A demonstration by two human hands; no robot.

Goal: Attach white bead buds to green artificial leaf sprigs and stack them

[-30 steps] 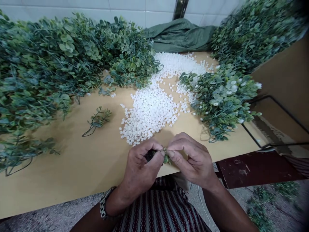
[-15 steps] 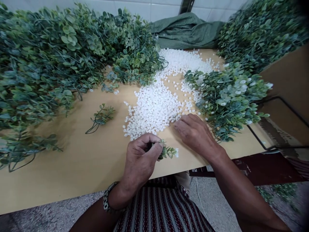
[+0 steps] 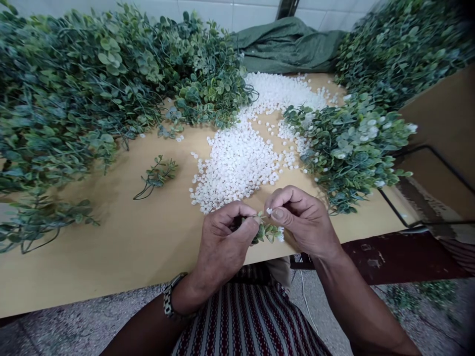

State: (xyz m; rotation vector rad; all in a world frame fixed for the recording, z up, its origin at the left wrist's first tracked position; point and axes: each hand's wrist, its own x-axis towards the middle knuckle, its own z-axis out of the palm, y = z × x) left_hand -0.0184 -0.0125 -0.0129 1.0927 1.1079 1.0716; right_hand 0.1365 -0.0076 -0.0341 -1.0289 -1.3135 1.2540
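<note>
My left hand [image 3: 230,242] is closed on an artificial leaf sprig [image 3: 267,232] near the table's front edge; its leaves and a white tip stick out past my fingers. Pinched between thumb and forefinger of my right hand [image 3: 302,217] is a small white bead [image 3: 269,211], held right beside a thin stem end of the sprig. Whether bead and stem touch, I cannot tell. Just beyond both hands spreads a heap of white beads [image 3: 241,168]. To the right lies a bunch of green sprigs with white tips [image 3: 356,143].
Piles of green artificial foliage [image 3: 92,84] cover the back left, and more foliage [image 3: 404,54] stands back right. A single sprig [image 3: 158,175] lies on the tan table [image 3: 122,247]. At the right are a cardboard box [image 3: 441,113] and a black wire frame [image 3: 393,212]. Green cloth [image 3: 289,44] lies behind.
My right hand has come back from the bead heap to my left hand, now with a white bead in its fingertips. My left hand still holds the sprig and has shifted slightly right.
</note>
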